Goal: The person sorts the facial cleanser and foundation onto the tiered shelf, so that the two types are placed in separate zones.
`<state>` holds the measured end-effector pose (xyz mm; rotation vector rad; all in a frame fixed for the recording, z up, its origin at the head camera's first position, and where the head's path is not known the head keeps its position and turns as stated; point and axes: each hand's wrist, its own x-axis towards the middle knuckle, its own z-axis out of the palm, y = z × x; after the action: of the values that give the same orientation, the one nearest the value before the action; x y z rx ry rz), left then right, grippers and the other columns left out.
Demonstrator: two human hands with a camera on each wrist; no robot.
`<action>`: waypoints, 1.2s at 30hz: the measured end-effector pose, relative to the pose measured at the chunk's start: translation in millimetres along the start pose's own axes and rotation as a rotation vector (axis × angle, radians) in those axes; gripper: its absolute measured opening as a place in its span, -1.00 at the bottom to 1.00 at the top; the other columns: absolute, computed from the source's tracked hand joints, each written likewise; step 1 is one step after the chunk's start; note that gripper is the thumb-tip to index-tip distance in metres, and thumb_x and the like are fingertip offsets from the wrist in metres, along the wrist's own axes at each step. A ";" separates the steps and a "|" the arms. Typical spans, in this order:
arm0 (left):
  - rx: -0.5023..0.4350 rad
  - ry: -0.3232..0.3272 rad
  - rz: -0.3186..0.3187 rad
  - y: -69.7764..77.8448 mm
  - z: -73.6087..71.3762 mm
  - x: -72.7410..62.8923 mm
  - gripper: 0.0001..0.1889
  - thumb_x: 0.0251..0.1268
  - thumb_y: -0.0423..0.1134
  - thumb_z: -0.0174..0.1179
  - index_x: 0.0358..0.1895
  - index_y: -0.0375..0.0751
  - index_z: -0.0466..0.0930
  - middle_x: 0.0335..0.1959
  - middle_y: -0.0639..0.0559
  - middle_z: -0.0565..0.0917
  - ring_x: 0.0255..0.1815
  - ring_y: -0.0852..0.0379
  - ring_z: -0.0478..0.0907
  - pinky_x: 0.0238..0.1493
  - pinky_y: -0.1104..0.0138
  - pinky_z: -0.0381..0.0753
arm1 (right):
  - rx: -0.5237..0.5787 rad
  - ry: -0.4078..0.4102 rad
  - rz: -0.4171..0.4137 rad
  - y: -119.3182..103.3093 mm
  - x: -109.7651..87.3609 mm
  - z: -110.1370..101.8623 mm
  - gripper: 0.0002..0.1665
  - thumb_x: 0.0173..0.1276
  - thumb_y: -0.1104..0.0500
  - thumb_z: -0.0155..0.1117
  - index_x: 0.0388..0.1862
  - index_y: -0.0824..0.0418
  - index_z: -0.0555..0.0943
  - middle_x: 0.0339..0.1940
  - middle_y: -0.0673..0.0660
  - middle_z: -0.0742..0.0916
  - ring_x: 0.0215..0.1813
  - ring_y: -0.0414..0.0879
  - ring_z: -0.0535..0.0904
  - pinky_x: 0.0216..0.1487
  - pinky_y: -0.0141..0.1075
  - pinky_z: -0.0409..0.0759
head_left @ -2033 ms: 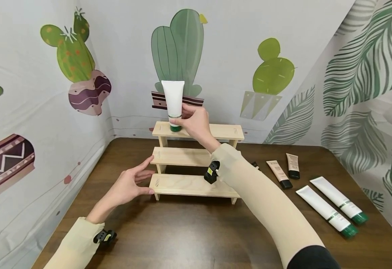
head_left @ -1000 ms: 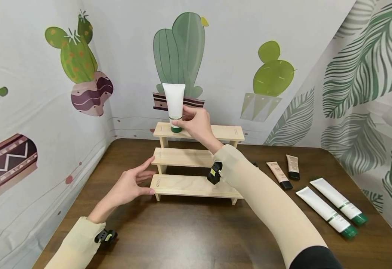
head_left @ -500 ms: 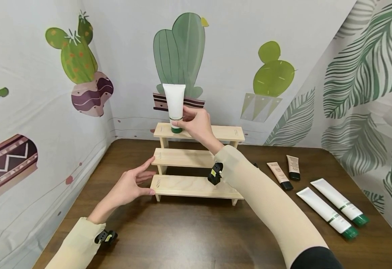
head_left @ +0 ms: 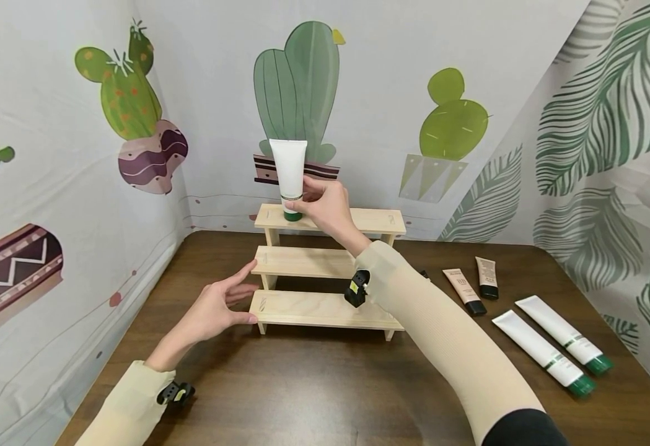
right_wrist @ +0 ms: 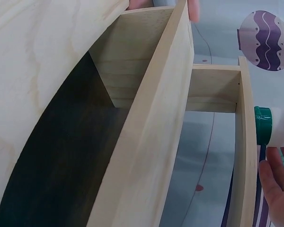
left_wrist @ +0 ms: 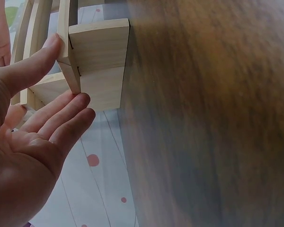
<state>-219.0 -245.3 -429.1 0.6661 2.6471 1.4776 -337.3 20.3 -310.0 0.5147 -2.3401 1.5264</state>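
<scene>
A white squeeze tube with a green cap [head_left: 289,164] stands cap down at the left end of the top tier of a three-tier wooden display rack [head_left: 313,306]. My right hand [head_left: 329,207] pinches it low down, thumb in front, fingers behind. In the right wrist view, the tube's green cap [right_wrist: 263,125] is right at the top board. My left hand [head_left: 210,310] is at the rack's left end with fairly straight fingers. In the left wrist view its thumb [left_wrist: 40,66] touches the lowest board's edge, and the other fingertips lie against the rack's end.
On the brown table [head_left: 313,384], to the right, lie two white tubes with green caps, a nearer one [head_left: 536,347] and a farther one [head_left: 561,331]. Behind them are two small beige tubes with black caps [head_left: 461,288] [head_left: 486,275]. My right forearm partly hides a dark object [head_left: 424,274].
The view shifted slightly between two seconds and one second ago. Since then almost nothing differs: my right hand keeps holding the tube on the top tier and my left hand stays at the rack.
</scene>
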 end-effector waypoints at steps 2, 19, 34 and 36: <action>-0.005 0.000 0.003 -0.8 0.1 0.1 0.17 0.02 -0.45 0.64 0.71 0.03 0.15 0.22 -0.31 0.69 0.22 -0.25 0.66 0.27 -0.06 0.63 | 0.005 0.003 -0.003 0.4 -0.3 0.2 -0.24 0.17 0.09 0.73 0.37 0.11 0.68 -0.09 0.06 0.86 -0.17 -0.18 0.77 -0.02 -0.29 0.70; -0.011 0.001 0.002 -3.2 0.7 0.2 0.16 0.03 -0.45 0.64 0.71 0.05 0.15 0.23 -0.34 0.67 0.23 -0.26 0.66 0.26 -0.06 0.63 | 0.021 0.023 0.011 0.5 -0.8 0.9 -0.26 0.16 0.11 0.74 0.35 0.14 0.69 -0.10 0.07 0.86 -0.16 -0.14 0.78 -0.03 -0.27 0.71; -0.010 0.005 0.009 -3.5 1.7 0.2 0.17 0.03 -0.46 0.64 0.71 0.06 0.15 0.22 -0.32 0.68 0.22 -0.26 0.66 0.27 -0.03 0.63 | 0.063 -0.003 -0.039 8.4 -14.4 -20.8 -0.30 0.21 0.15 0.70 0.35 0.18 0.69 0.03 0.15 0.83 -0.07 -0.07 0.79 0.00 -0.23 0.76; -0.013 0.004 0.010 -4.0 1.6 0.0 0.17 0.03 -0.45 0.64 0.71 0.07 0.15 0.22 -0.32 0.68 0.22 -0.26 0.66 0.27 -0.04 0.63 | 0.067 0.002 -0.042 9.2 -21.4 -30.7 -0.31 0.22 0.18 0.69 0.34 0.20 0.70 0.04 0.18 0.83 -0.07 -0.04 0.79 0.01 -0.23 0.77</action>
<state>-220.0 -245.8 -433.2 0.6764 2.6388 1.4993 -320.7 54.8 -314.8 0.5749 -2.2682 1.5897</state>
